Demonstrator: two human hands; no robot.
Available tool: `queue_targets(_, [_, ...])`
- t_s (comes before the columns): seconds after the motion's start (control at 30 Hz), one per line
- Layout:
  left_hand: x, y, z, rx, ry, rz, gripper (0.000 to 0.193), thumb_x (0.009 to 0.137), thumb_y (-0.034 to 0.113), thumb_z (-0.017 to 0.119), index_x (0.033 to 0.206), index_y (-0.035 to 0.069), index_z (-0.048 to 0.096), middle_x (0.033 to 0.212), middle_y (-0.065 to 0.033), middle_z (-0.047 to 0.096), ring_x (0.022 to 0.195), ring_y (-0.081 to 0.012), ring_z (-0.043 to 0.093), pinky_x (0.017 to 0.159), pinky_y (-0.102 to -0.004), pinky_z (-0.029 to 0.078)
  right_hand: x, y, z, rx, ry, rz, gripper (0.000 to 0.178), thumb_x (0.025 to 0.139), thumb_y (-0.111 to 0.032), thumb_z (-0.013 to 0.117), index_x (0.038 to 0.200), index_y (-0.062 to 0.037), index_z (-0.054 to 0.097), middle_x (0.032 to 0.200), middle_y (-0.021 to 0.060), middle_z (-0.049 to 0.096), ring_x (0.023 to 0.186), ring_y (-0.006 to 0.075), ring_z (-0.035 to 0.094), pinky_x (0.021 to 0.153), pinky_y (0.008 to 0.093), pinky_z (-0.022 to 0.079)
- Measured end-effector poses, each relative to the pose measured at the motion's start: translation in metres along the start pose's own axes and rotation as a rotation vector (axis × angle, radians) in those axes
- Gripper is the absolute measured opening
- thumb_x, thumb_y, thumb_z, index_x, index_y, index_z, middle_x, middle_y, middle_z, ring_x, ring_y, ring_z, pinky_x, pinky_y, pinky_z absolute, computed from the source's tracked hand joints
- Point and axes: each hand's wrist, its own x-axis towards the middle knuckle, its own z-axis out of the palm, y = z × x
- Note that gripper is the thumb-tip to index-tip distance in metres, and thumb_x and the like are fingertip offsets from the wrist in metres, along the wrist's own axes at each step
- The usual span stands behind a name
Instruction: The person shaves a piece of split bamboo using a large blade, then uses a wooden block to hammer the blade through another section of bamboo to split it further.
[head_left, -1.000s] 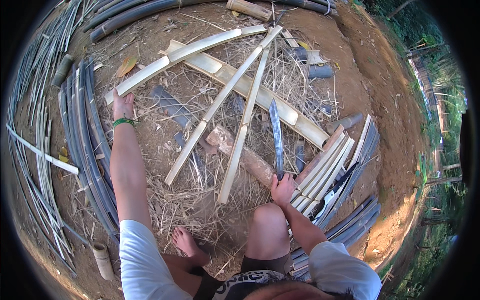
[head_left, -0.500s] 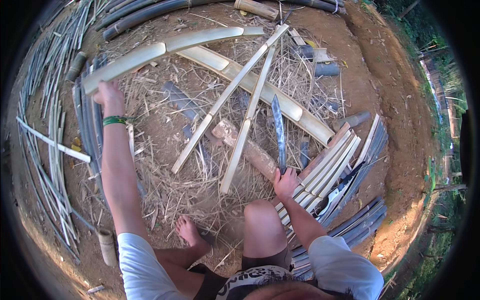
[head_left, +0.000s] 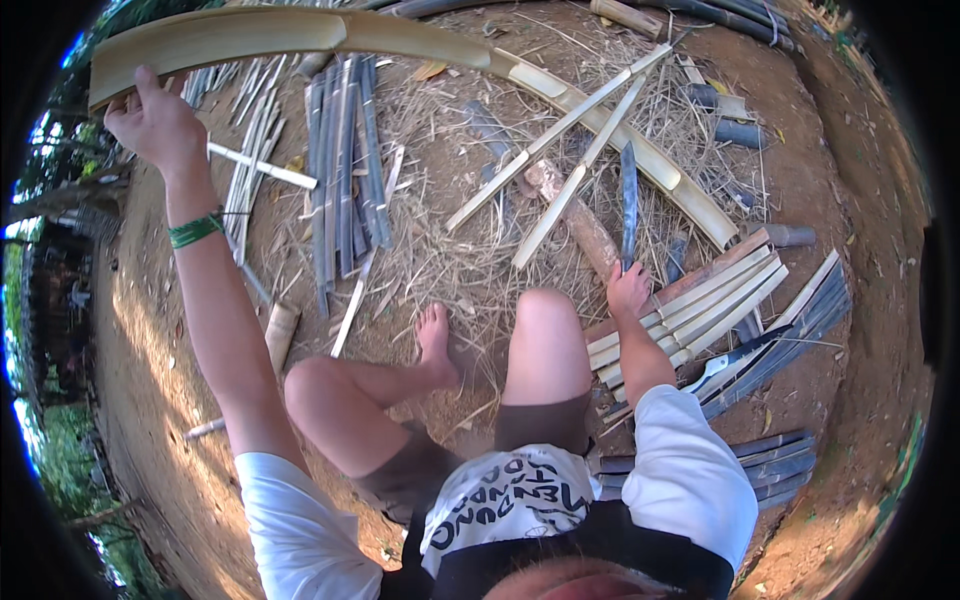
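My left hand, raised at the far left, grips the end of a long split bamboo length, thumb on its hollow face and fingers below. That length arches across the top toward another split bamboo piece lying on the ground; whether their ends touch I cannot tell. My right hand is closed round the handle of a machete, whose dark blade points away from me. Left of the blade lies a bark-covered log. Two narrow bamboo strips rest across the log and cross at their far ends.
Pale split bamboo pieces are stacked right of my knee, beside a white-handled blade and dark strips. Dark bamboo strips and a short bamboo tube lie left. Shavings litter the dirt.
My left hand has lifted the bamboo's near end and swung it outward to the left. My view has shifted left; the machete stays in my right hand.
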Motion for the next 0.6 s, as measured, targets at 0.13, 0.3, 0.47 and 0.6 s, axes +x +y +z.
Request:
queue_targets(0.13, [-0.039, 0.069, -0.037, 0.12, -0.066, -0.031, 0.037, 0.104, 0.009, 0.061, 0.129, -0.004, 0.037, 0.121, -0.02, 0.062, 0.105, -0.0214, 0.066, 0.079, -0.0347, 0.062, 0.012, 0.005, -0.015, 0.133, 0.092, -0.087, 0.051, 0.1, -0.05, 0.059, 0.1, 0.0008, 0.064, 0.099, 0.026, 0.066, 0.1, 0.0456, 0.066, 0.087, 0.0529, 0.052])
queue_targets(0.3, [-0.079, 0.107, -0.049, -0.016, -0.031, -0.092, 0.031, 0.107, 0.013, 0.059, 0.127, -0.002, 0.04, 0.117, -0.0169, 0.063, 0.103, -0.0159, 0.065, 0.085, -0.0291, 0.055, 0.048, -0.019, -0.053, 0.627, -0.136, -0.055, 0.051, 0.101, -0.049, 0.062, 0.094, 0.0013, 0.066, 0.071, 0.0148, 0.065, 0.071, 0.0358, 0.068, 0.07, 0.0479, 0.054])
queue_targets(0.47, [-0.089, 0.123, -0.038, 0.051, 0.174, 0.071, 0.037, 0.106, 0.025, 0.064, 0.119, 0.0, 0.041, 0.106, -0.0125, 0.06, 0.095, -0.0134, 0.06, 0.08, -0.0288, 0.051, 0.003, -0.094, -0.217, 1.166, -0.426, -0.025, 0.042, 0.103, -0.044, 0.063, 0.092, -0.0032, 0.063, 0.065, 0.0035, 0.058, 0.056, 0.016, 0.059, 0.054, 0.0323, 0.047])
queue_targets(0.6, [-0.085, 0.151, -0.021, 0.097, 0.297, 0.19, 0.04, 0.104, 0.031, 0.067, 0.112, 0.002, 0.041, 0.101, -0.0102, 0.057, 0.087, -0.0118, 0.057, 0.074, -0.0254, 0.047, -0.043, -0.132, -0.31, 1.33, -0.499, -0.135, 0.034, 0.104, -0.037, 0.064, 0.09, -0.0065, 0.058, 0.064, -0.0003, 0.054, 0.053, 0.0094, 0.052, 0.049, 0.0269, 0.041])
